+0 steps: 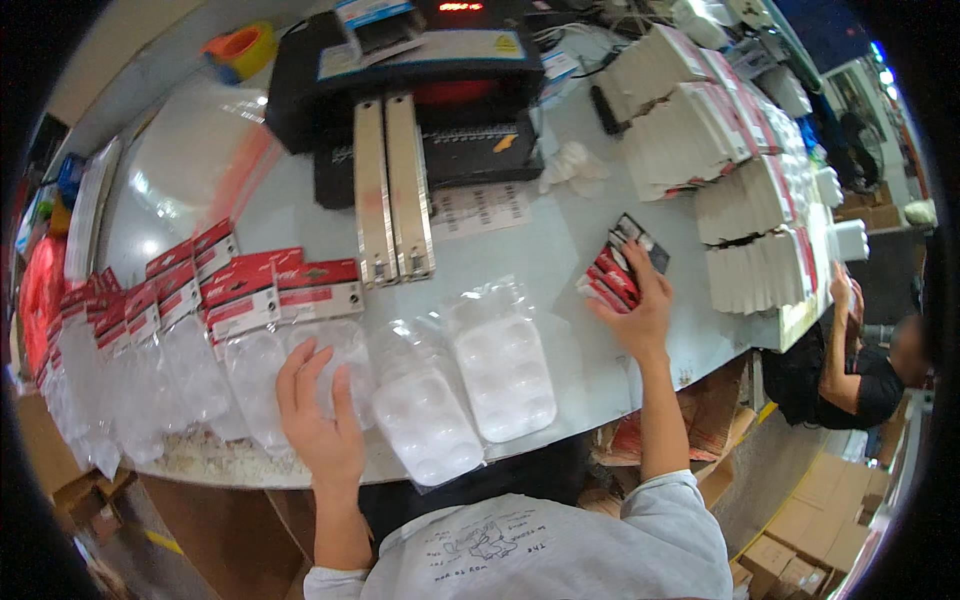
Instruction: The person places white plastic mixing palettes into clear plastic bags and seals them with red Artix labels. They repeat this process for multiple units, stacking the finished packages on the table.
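My left hand [322, 408] hovers with fingers apart, holding nothing, by the bagged trays at the left. Red-and-white header cards [612, 278] lie at the right of the table, and the fingers and thumb of my right hand [642, 312] close on them. In front of me, side by side, are two white plastic trays with round wells, in clear bags: a left tray [428, 425] and a right tray [505, 380]. Neither has a card on it. To the left, a row of bagged trays [255, 375] carries red header cards [240, 290].
A black machine [400, 75] with two metal rails [393, 190] stands at the back. Clear bags [205, 150] and a tape roll [240, 52] lie left of it. Stacks of white trays [685, 140] fill the back right. Another person [862, 370] works beyond them.
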`<action>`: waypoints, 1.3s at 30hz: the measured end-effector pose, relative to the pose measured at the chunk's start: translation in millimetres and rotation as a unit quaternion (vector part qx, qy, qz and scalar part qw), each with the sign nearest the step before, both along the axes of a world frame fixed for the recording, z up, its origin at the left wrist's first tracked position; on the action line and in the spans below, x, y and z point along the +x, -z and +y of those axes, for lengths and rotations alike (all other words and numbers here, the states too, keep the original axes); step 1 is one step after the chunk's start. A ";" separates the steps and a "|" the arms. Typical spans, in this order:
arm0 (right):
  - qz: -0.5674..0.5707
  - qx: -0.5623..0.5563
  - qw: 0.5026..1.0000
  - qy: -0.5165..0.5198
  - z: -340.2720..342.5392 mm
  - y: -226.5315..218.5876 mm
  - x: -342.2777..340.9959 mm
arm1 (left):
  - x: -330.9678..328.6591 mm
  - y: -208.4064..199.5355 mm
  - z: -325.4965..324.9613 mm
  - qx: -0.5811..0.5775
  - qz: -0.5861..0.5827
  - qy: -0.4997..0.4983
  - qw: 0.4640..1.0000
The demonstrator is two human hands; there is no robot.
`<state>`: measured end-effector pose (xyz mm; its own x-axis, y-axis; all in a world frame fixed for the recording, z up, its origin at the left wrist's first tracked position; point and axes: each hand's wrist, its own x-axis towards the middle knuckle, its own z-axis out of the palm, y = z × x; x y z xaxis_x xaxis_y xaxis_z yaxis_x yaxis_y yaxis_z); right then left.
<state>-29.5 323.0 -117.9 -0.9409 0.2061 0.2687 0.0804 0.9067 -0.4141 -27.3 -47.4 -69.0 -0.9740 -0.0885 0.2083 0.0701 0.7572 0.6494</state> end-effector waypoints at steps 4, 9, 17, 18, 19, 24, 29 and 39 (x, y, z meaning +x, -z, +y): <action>0.065 0.023 0.998 0.015 -14.8 0.6 3.7 | 9.4 4.0 7.0 -0.117 -0.001 -0.022 0.993; 0.121 0.092 0.988 0.039 -27.4 -5.6 9.2 | 9.2 15.5 15.6 -0.138 -0.007 -0.014 0.990; 0.184 -0.163 0.961 0.126 -49.5 -54.9 11.9 | 17.1 -0.6 10.1 0.011 -0.122 0.049 0.991; 0.220 -0.191 0.952 0.092 -57.2 -58.6 8.7 | 19.4 -2.4 11.3 0.020 -0.126 0.052 0.990; 0.194 -0.193 0.959 0.074 -66.5 -62.5 6.8 | 21.6 -3.5 12.7 0.055 -0.134 0.045 0.988; 0.096 -0.296 0.948 -0.066 -123.9 -75.5 -8.7 | 30.4 -9.3 19.0 0.418 -0.195 0.018 0.887; 0.105 -0.125 0.956 -0.243 -161.1 -90.1 -15.5 | 30.3 -12.7 24.2 0.481 -0.176 0.095 0.854; -0.009 -0.266 0.946 -0.185 -156.9 -98.0 -10.0 | 24.0 -12.8 27.4 0.495 -0.204 0.083 0.841</action>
<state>-39.5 166.2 -19.8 -0.9786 -0.0362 0.2026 -0.1900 0.5374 -0.8217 -3.3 -19.9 -56.3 -0.9625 0.1229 -0.2418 -0.2601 -0.1658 0.9512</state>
